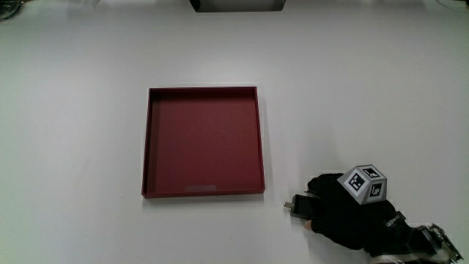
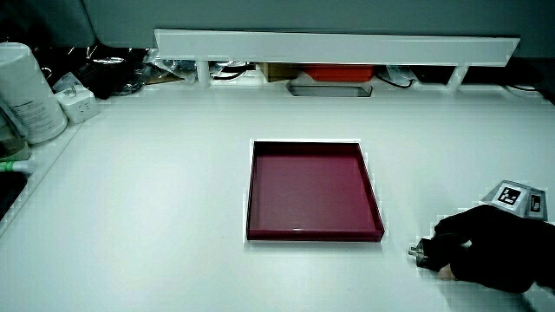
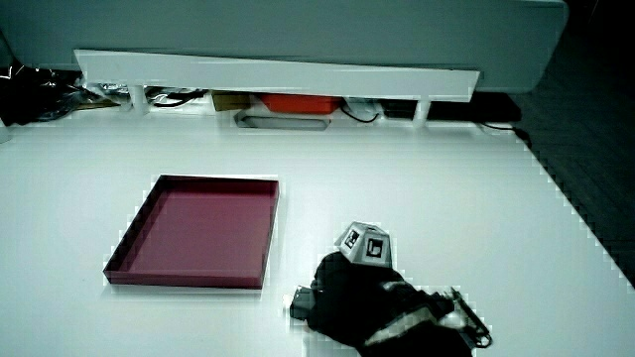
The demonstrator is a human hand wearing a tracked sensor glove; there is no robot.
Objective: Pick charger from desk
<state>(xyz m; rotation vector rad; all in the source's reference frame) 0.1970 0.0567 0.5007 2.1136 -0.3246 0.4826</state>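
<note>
A small black charger point(image 1: 299, 206) lies on the white table beside the red tray point(image 1: 146, 147), near the tray's corner closest to the person. The gloved hand point(image 1: 344, 216) rests over it, fingers curled around its body, the patterned cube point(image 1: 364, 183) on its back. In both side views the charger's point(image 2: 421, 252) plug end point(image 3: 301, 303) sticks out from under the fingers toward the tray. The charger touches the table.
The shallow red tray point(image 2: 251, 195) holds nothing. A low white partition point(image 2: 329, 45) runs along the table's edge farthest from the person, with cables and an orange box under it. A white canister point(image 2: 24, 91) and a white adapter point(image 2: 76, 102) stand at a table corner.
</note>
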